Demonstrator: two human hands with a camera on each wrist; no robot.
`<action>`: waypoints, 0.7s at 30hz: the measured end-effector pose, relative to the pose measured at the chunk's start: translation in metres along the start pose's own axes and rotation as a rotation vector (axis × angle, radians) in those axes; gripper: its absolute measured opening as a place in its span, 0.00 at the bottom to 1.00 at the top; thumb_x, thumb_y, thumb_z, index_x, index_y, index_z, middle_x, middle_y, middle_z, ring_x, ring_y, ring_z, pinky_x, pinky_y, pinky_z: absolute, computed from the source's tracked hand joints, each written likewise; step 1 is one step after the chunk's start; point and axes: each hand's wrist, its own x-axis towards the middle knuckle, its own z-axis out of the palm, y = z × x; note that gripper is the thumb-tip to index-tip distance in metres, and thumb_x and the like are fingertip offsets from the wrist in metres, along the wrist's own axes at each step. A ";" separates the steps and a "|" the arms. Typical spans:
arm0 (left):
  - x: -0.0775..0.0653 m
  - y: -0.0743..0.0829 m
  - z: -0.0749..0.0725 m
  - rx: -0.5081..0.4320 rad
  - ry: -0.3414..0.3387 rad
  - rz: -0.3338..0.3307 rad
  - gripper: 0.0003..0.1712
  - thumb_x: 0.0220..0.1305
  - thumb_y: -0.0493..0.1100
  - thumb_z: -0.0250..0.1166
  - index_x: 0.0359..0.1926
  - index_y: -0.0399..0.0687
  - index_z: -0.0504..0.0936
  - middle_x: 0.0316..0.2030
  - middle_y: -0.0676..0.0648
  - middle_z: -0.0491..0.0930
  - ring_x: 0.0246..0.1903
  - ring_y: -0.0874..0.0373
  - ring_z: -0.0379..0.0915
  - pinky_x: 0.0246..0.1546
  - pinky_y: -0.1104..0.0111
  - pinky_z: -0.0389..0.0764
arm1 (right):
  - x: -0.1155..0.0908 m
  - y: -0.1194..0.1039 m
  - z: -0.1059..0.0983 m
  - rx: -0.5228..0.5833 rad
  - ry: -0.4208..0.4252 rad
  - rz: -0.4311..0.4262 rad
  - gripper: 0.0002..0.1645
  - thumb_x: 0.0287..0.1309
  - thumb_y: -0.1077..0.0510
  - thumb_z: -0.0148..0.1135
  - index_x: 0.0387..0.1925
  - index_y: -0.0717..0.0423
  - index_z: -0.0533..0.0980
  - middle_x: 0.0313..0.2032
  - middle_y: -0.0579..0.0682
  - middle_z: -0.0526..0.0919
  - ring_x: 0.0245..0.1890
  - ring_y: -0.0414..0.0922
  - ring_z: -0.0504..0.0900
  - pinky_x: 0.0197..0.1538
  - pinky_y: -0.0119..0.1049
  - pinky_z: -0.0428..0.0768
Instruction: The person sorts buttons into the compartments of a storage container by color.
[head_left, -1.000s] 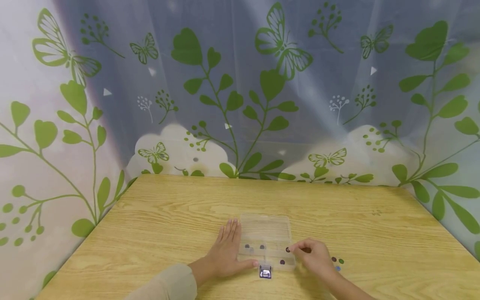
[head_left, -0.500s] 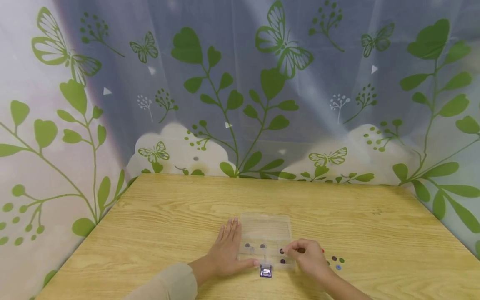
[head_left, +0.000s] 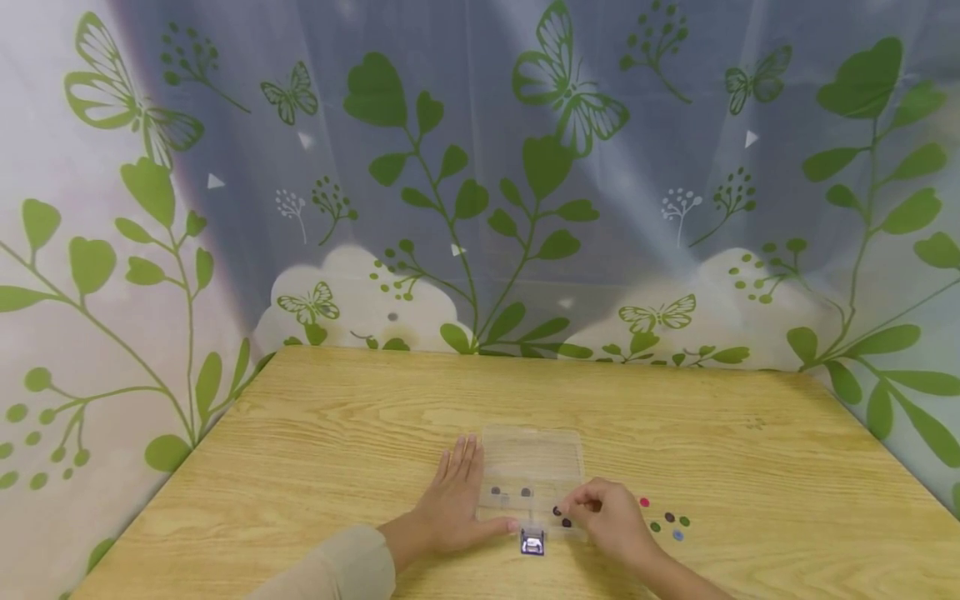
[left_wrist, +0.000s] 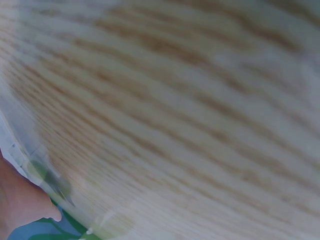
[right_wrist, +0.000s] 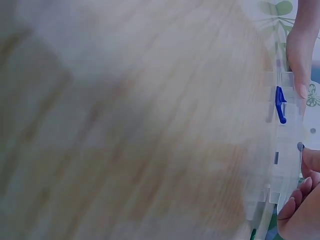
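Observation:
A clear plastic compartment box [head_left: 531,454] lies on the table with its lid raised back and a blue latch [right_wrist: 280,105] at its front. My left hand [head_left: 456,502] lies flat along the box's left side, fingers straight, thumb at the front edge. Between thumb and finger, my right hand [head_left: 613,518] pinches a small dark button [head_left: 557,511] over the right front part of the box. Just below it in the head view, another dark button [head_left: 566,523] sits in a front compartment. Two greyish buttons [head_left: 527,492] show in the back row, toward the left.
To the right of my right hand lie several loose buttons: a red button [head_left: 644,502], a dark brown button [head_left: 669,517], a blue button [head_left: 678,535] and green ones [head_left: 684,522]. A leaf-patterned curtain [head_left: 480,208] stands behind the wooden table [head_left: 337,433].
My right hand has moved left and slightly nearer with the dark button, from the box's right edge to over its front compartments. Loose red and green buttons have come into view. The left hand stays put.

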 end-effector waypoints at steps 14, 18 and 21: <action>-0.001 0.002 -0.002 -0.005 -0.011 -0.002 0.62 0.55 0.75 0.49 0.70 0.30 0.40 0.71 0.32 0.36 0.72 0.40 0.30 0.71 0.50 0.40 | 0.000 0.001 -0.002 -0.038 0.001 -0.018 0.03 0.46 0.62 0.69 0.23 0.58 0.82 0.21 0.45 0.74 0.24 0.38 0.66 0.26 0.25 0.66; -0.001 0.003 -0.004 -0.008 -0.012 -0.001 0.62 0.56 0.75 0.49 0.70 0.30 0.40 0.71 0.32 0.36 0.72 0.40 0.30 0.71 0.50 0.40 | 0.000 0.003 -0.005 -0.037 -0.002 -0.027 0.03 0.48 0.62 0.67 0.24 0.59 0.82 0.23 0.45 0.77 0.27 0.38 0.69 0.29 0.25 0.69; -0.001 0.003 -0.004 -0.007 -0.011 -0.001 0.62 0.55 0.75 0.49 0.70 0.30 0.40 0.71 0.32 0.36 0.72 0.40 0.31 0.71 0.50 0.40 | 0.000 0.004 -0.007 -0.016 -0.004 -0.021 0.03 0.48 0.63 0.66 0.25 0.60 0.82 0.25 0.46 0.79 0.28 0.39 0.70 0.30 0.25 0.70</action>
